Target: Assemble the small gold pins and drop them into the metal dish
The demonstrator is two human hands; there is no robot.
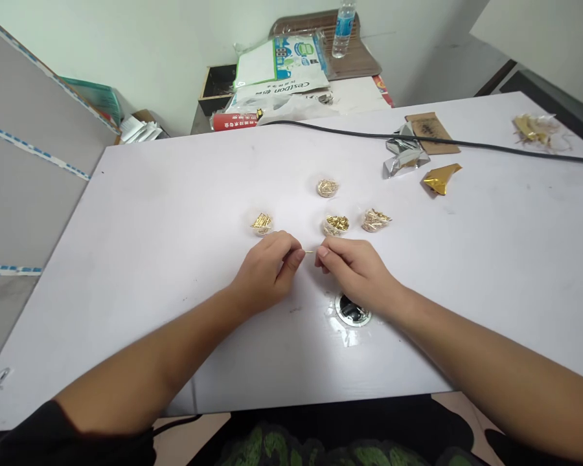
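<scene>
My left hand (271,266) is closed in a pinch on a thin gold-coloured metal pin (309,252), which points right from the fingertips. Close to its free end, my right hand (350,268) is also pinched; whatever lies between those fingers is too small or hidden to name. Just beyond the left hand sits a small clear container of gold pins (262,223). A second container of short gold pieces (337,224) stands beyond the right hand. To its right lies a clear bag of gold parts (376,220), and farther back is a container of pale gold pins (327,188).
A round cable hole (352,310) is set in the white table (175,207) under my right wrist. A black cable (350,133) crosses the back, near silver foil packets (404,155) and a gold foil piece (441,179). A water bottle (343,29) stands behind.
</scene>
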